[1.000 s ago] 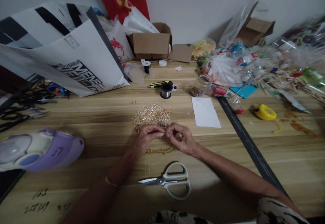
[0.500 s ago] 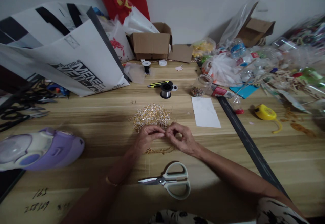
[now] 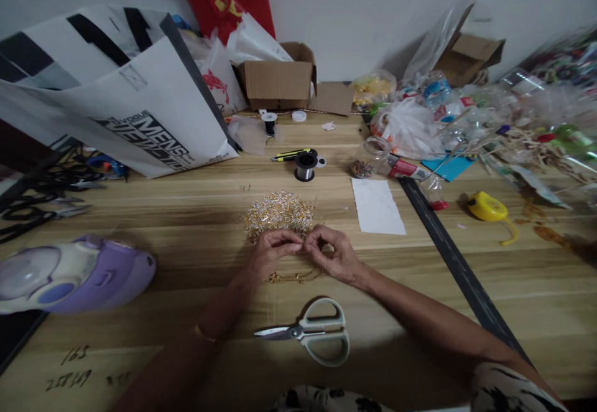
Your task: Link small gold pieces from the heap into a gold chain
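Observation:
My left hand (image 3: 275, 250) and my right hand (image 3: 333, 252) meet fingertip to fingertip, each closed in a pinch. Whatever lies between the fingertips is too small to make out. Just beyond them is a tangled heap of gold and silvery wire-like pieces (image 3: 277, 211), partly covered by the fingers. A gold chain (image 3: 293, 277) rests on the table below my hands, its right end reaching under my right hand. Closer to me lie scissors with pale handles (image 3: 321, 331), blades pointing left.
A spool of silver wire (image 3: 305, 167) and a yellow-black cutter (image 3: 293, 155) lie beyond the heap. White paper (image 3: 379, 206), a dark strip (image 3: 452, 256) and a yellow tape measure (image 3: 487, 206) are to the right. A purple-and-white bottle (image 3: 93, 275) lies left.

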The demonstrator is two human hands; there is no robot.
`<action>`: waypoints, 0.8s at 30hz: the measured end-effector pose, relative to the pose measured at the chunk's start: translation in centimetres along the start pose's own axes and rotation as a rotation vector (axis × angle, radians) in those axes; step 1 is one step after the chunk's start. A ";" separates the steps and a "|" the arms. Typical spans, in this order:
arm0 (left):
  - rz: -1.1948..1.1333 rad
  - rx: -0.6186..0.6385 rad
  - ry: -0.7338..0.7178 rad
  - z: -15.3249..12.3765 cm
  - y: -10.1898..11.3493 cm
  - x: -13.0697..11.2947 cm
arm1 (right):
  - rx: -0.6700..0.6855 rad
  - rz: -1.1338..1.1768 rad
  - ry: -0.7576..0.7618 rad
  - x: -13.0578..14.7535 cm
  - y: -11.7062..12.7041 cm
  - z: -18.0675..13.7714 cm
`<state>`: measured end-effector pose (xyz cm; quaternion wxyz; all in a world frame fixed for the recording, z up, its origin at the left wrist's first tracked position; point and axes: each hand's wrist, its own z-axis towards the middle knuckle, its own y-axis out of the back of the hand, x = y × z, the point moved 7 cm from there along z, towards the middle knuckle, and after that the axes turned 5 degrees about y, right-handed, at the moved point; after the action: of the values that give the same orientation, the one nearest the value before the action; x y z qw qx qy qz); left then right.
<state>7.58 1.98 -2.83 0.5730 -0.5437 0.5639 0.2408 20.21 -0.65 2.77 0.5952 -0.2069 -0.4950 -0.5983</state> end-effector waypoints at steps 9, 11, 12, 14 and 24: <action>0.055 0.010 -0.017 -0.1 -0.1 -0.3 | 0.010 -0.011 0.000 -0.3 -0.1 -0.1; 0.067 0.008 -0.014 -0.1 -0.1 -0.3 | 0.010 -0.016 0.004 -0.3 -0.1 -0.1; 0.066 0.004 -0.012 -0.1 -0.1 -0.3 | 0.006 -0.020 0.007 -0.2 -0.1 -0.1; 0.056 -0.003 -0.007 -0.1 0.0 -0.2 | -0.003 -0.026 0.012 -0.2 -0.1 0.0; 0.047 -0.041 -0.007 0.0 0.2 -0.3 | -0.006 -0.021 0.012 -0.4 0.1 0.1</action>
<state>7.32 2.16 -2.65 0.5580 -0.5410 0.5695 0.2676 20.30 -0.32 2.49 0.5915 -0.1997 -0.4917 -0.6070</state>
